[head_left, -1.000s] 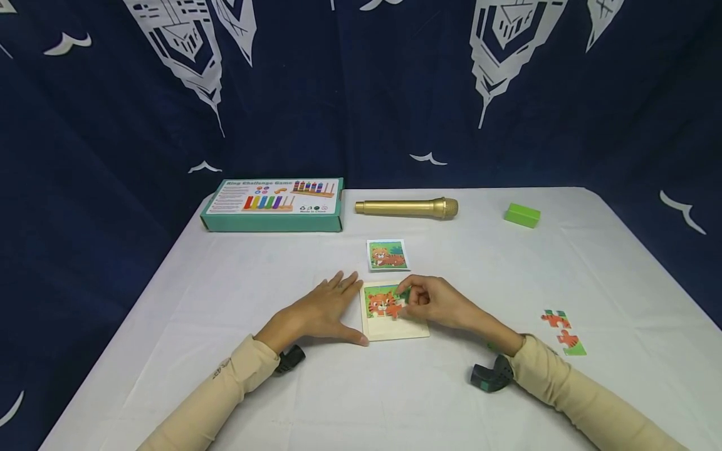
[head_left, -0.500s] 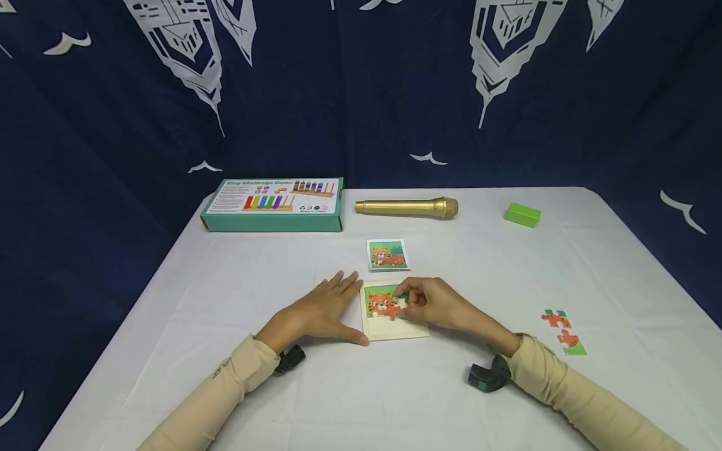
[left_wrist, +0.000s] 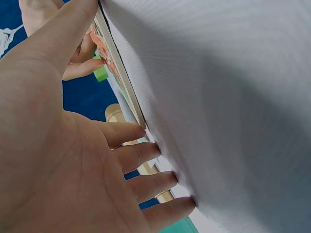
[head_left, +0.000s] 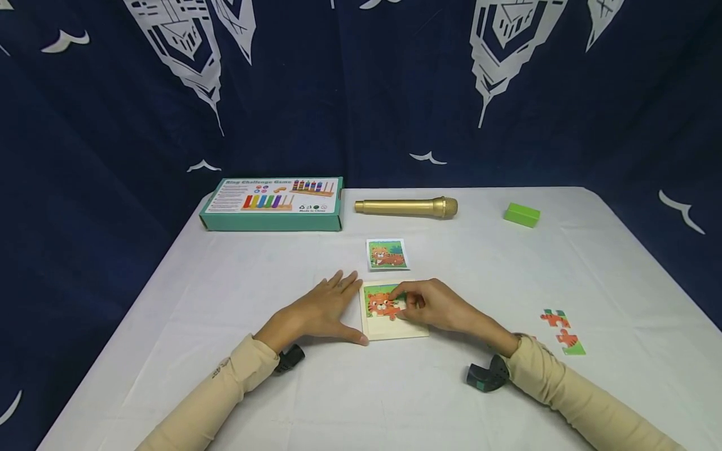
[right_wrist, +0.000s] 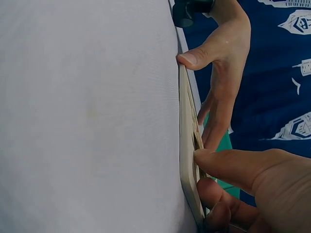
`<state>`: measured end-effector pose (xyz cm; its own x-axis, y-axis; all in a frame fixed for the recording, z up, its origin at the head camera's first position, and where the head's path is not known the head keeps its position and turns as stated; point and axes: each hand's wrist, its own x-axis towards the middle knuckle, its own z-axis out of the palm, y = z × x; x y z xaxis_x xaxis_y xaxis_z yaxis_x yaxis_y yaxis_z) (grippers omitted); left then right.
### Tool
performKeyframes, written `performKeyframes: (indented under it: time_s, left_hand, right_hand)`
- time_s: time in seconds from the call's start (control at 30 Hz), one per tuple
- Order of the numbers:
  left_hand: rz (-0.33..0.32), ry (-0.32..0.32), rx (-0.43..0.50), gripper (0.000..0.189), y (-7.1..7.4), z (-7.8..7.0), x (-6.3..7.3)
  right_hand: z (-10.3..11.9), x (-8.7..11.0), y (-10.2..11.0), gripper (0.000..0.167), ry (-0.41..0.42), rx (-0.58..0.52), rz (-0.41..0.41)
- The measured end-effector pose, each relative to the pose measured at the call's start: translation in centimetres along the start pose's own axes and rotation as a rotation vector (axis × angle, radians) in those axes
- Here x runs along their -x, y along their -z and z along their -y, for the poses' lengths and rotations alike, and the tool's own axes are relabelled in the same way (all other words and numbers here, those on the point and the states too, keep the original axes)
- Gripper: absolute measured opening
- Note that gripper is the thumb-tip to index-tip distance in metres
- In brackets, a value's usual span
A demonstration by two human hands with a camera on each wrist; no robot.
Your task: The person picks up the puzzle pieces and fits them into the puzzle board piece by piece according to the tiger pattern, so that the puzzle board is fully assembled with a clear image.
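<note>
A pale wooden puzzle tray lies flat on the table, its upper left filled with a tiger's face on green. My left hand is spread at its left side, the thumb and fingertips at the edge and the fingers fairly straight. My right hand is over the tray's right part. Its thumb and index finger pinch an orange puzzle piece beside the tiger's face, the other fingers curled. In the right wrist view the right thumb is low over the tray, and the fingers partly hide the piece.
Just beyond the tray lies a tiger picture card. Loose puzzle pieces lie to the right, with another partly hidden by the right wrist. Farther back are a game box, a gold microphone and a green block.
The right hand has shifted slightly, its index fingertip moving left and down over the picture. The orange piece now sits closer against the tiger's face. The left hand stays in place.
</note>
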<state>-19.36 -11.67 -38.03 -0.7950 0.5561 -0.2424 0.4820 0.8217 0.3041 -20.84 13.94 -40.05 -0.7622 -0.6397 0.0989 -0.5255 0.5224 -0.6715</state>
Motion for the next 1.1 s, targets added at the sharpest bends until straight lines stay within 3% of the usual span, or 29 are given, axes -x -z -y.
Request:
performKeyframes:
  time_s: [0.37,0.83,1.1]
  left_hand:
    - [0.002,0.001,-0.004,0.114,0.1,-0.1,0.0]
    - [0.004,-0.004,-0.007,0.114,0.0,0.1,-0.1]
    - [0.002,-0.007,0.0,0.114,0.0,0.1,0.0]
  right_hand:
    - [0.1,0.2,0.0,0.018,-0.003,-0.006,0.009]
    - [0.1,0.2,0.1,0.02,-0.029,0.016,0.032]
    - [-0.3,1.0,1.9,0.021,-0.004,0.001,0.005]
